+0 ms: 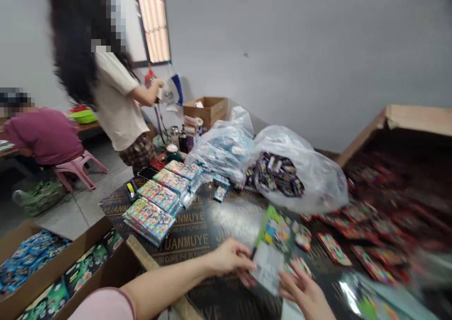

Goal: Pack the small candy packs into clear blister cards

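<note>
A printed plastic bag (273, 244), green with colourful cartoon figures on its upper part and greyish and see-through lower down, is held tilted above the table. My left hand (231, 259) pinches its left edge. At the lower right edge, the fingers of my right hand (303, 289) close on the same bag; motion blurs them slightly. Just behind the bag lies a small colourful packet (302, 235). Another packet beside my right hand is partly hidden by its fingers. Several red packets (334, 249) are scattered to the right.
Stacked packs (151, 216) stand left on the black plywood table (187, 230). Clear sacks of blue packets (226, 143) and dark packets (277, 174) sit behind. A large carton (416, 117) spills red packets at right. Lower left are filled cartons (95, 235). A co-worker (116, 99) stands nearby; another sits.
</note>
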The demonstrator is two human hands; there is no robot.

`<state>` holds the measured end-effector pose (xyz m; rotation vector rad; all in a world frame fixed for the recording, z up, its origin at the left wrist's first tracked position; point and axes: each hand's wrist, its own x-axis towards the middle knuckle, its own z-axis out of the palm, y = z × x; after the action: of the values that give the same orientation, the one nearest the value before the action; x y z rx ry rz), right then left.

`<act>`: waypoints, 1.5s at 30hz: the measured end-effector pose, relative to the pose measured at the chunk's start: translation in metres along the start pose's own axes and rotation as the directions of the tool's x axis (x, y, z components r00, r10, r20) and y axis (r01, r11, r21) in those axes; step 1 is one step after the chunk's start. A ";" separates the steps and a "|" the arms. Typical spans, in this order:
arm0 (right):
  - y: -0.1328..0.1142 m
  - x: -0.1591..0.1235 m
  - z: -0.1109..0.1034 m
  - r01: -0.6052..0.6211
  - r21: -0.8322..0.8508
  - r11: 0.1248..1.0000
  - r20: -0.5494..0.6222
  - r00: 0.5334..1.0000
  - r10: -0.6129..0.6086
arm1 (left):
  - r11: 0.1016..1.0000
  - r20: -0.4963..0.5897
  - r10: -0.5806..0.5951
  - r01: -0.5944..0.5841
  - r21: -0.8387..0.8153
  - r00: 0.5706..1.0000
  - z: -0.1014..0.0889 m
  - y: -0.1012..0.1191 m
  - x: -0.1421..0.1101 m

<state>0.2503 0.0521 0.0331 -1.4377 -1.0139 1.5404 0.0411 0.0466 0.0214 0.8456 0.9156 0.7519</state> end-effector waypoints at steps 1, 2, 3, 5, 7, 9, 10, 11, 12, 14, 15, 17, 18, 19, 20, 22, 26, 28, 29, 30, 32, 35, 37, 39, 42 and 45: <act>-0.001 -0.007 0.006 -0.005 -0.011 1.000 0.079 0.997 0.006 | 1.000 -0.052 0.013 -0.013 -0.009 0.999 0.001 0.000 -0.003; -0.002 -0.012 0.012 0.004 -0.016 1.000 0.149 0.989 -0.002 | 1.000 -0.091 0.013 -0.014 -0.005 0.996 0.001 0.000 -0.006; -0.001 -0.014 0.018 0.015 -0.006 1.000 0.176 0.984 -0.013 | 1.000 -0.100 -0.001 0.003 0.019 0.995 0.000 0.001 -0.007; 0.005 -0.015 0.023 0.009 0.019 1.000 0.177 0.984 -0.012 | 0.993 -0.081 0.019 -0.009 0.120 0.997 -0.003 0.004 -0.006; 0.014 -0.015 0.022 -0.004 -0.005 1.000 0.169 0.986 0.004 | 0.987 -0.085 0.073 -0.060 0.151 0.994 -0.009 0.009 0.000; 0.023 -0.018 0.018 -0.022 -0.062 0.998 0.195 0.980 0.034 | 0.986 -0.086 0.133 -0.123 0.113 0.987 -0.014 0.015 0.005; 0.026 -0.020 0.017 -0.030 -0.092 0.995 0.215 0.975 0.049 | 0.986 -0.078 0.142 -0.134 0.102 0.987 -0.015 0.017 0.007; 0.028 -0.022 0.016 -0.026 -0.112 0.993 0.232 0.971 0.052 | 0.986 -0.062 0.141 -0.135 0.096 0.988 -0.017 0.018 0.009; 0.029 -0.023 0.015 -0.009 -0.120 0.993 0.242 0.970 0.038 | 0.987 -0.040 0.129 -0.125 0.097 0.991 -0.017 0.019 0.010; 0.029 -0.021 0.014 0.053 -0.095 0.994 0.203 0.979 -0.033 | 0.992 0.004 0.082 -0.082 0.094 0.997 -0.017 0.016 0.011; 0.028 -0.019 0.014 0.084 -0.068 0.994 0.160 0.985 -0.072 | 0.995 0.027 0.053 -0.055 0.089 0.998 -0.017 0.013 0.011; 0.025 -0.014 0.012 0.122 -0.008 0.992 0.070 0.990 -0.122 | 0.997 0.064 -0.004 -0.001 0.081 0.998 -0.014 0.006 0.010; 0.024 -0.012 0.012 0.131 0.018 0.991 0.041 0.990 -0.132 | 0.997 0.071 -0.024 0.018 0.078 0.997 -0.013 0.002 0.009; 0.023 -0.010 0.012 0.141 0.037 0.989 0.027 0.990 -0.142 | 0.997 0.066 -0.028 0.023 0.073 0.997 -0.012 0.000 0.008; 0.023 -0.009 0.012 0.153 0.043 0.987 0.031 0.987 -0.155 | 0.998 0.049 -0.018 0.015 0.063 0.999 -0.011 -0.001 0.008; 0.024 -0.009 0.014 0.183 0.020 0.983 0.064 0.981 -0.184 | 0.999 0.009 0.025 -0.025 0.047 1.000 -0.011 -0.001 0.008; 0.029 -0.016 0.019 0.233 -0.149 0.961 0.103 0.970 -0.219 | 0.994 -0.085 0.096 -0.091 0.059 0.992 -0.014 0.001 0.012; 0.032 -0.020 0.020 0.226 -0.189 0.956 0.093 0.973 -0.212 | 0.990 -0.149 0.126 -0.115 0.079 0.981 -0.015 0.000 0.014; 0.033 -0.021 0.021 0.208 -0.170 0.963 0.094 0.976 -0.195 | 0.989 -0.160 0.131 -0.119 0.084 0.978 -0.015 -0.001 0.013; 0.033 -0.021 0.021 0.184 -0.128 0.975 0.102 0.980 -0.171 | 0.990 -0.150 0.125 -0.114 0.084 0.981 -0.015 -0.001 0.013; 0.033 -0.022 0.021 0.130 -0.018 0.991 0.118 0.985 -0.127 | 0.994 -0.072 0.085 -0.080 0.074 0.994 -0.013 -0.002 0.010; 0.033 -0.025 0.021 0.101 0.076 0.992 0.093 0.990 -0.108 | 0.997 0.021 0.041 -0.042 0.065 0.999 -0.012 -0.001 0.006; 0.033 -0.027 0.022 0.103 0.104 0.989 0.048 0.993 -0.108 | 0.998 -0.005 0.044 -0.044 0.049 0.999 -0.012 -0.002 0.004; 0.033 -0.030 0.023 0.104 0.117 0.988 -0.004 0.995 -0.104 | 0.999 -0.039 0.044 -0.043 0.023 0.998 -0.012 -0.006 0.002; 0.031 -0.030 0.025 0.105 0.191 0.976 -0.084 0.992 -0.091 | 1.000 -0.032 0.018 -0.018 -0.003 0.999 -0.010 -0.016 -0.003; 0.023 -0.028 0.027 0.083 0.387 0.918 -0.114 0.993 -0.042 | 0.999 -0.061 0.005 -0.008 -0.051 0.998 -0.001 -0.023 -0.009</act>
<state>0.2243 0.0167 0.0235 -1.1773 -0.6361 1.5024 0.0411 0.0284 0.0041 0.7852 0.9438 0.8072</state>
